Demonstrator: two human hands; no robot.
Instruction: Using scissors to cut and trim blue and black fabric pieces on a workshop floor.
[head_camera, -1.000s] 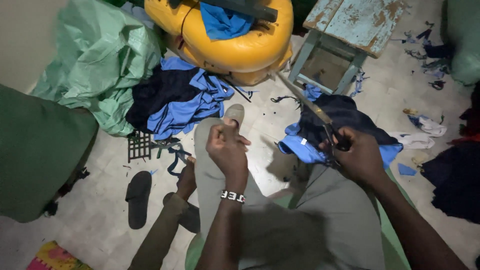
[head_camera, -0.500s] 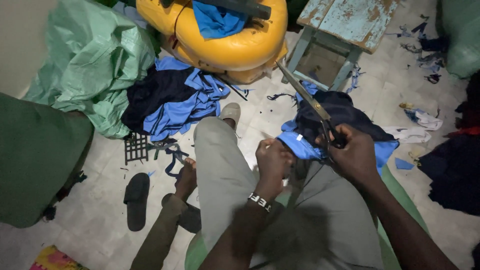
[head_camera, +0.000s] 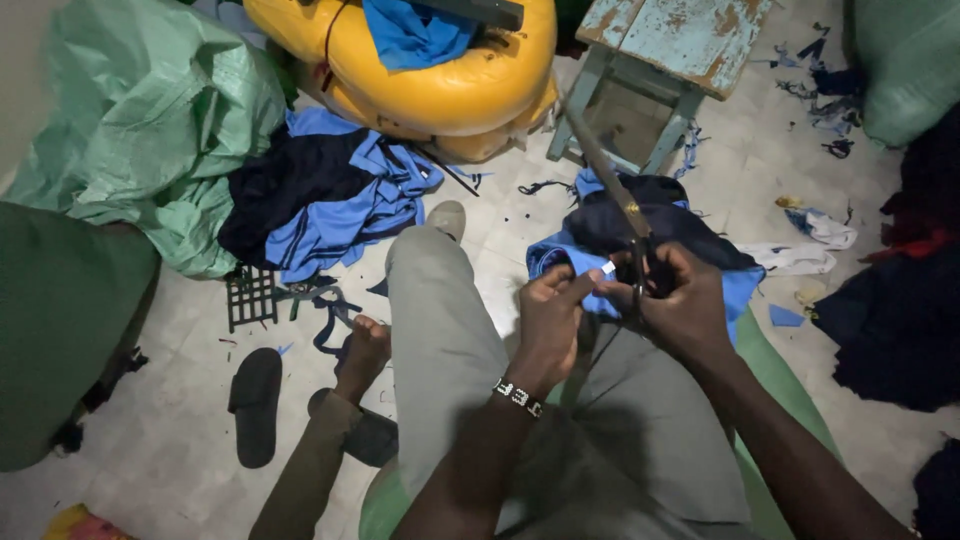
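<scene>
the hands are seen close together above the lap, over the grey trousers (head_camera: 470, 350). the left hand (head_camera: 550, 320) is closed in a pinch: a small white scrap (head_camera: 608, 268) is held between its thumb and forefinger, right at the edge of a piece of blue cloth (head_camera: 565, 255). the right hand (head_camera: 680, 300) is closed around the dark handles of a pair of long scissors (head_camera: 612, 195). the blades are long, thin and of dull metal, and they are pointed up and away toward the left, out past the knuckles. whether the blades are parted at the scrap cannot be told, because the fingers cover that place. the scrap lies between the two hands, touching the left fingertips and just beside the right hand. a beaded black and white bracelet (head_camera: 518, 397) is worn on the left wrist.

the blue cloth is soft and wrinkled, and a darker navy cloth (head_camera: 660, 225) is heaped on it, on the pale tiled floor (head_camera: 170, 450). further off, a smooth yellow inflated shape (head_camera: 450, 85) and a wooden bench (head_camera: 680, 40) with worn, peeling pale blue paint are seen. a crinkled green plastic sack (head_camera: 140, 130) lies at the left, and a black sandal (head_camera: 253, 405) is placed flat on the floor.
</scene>
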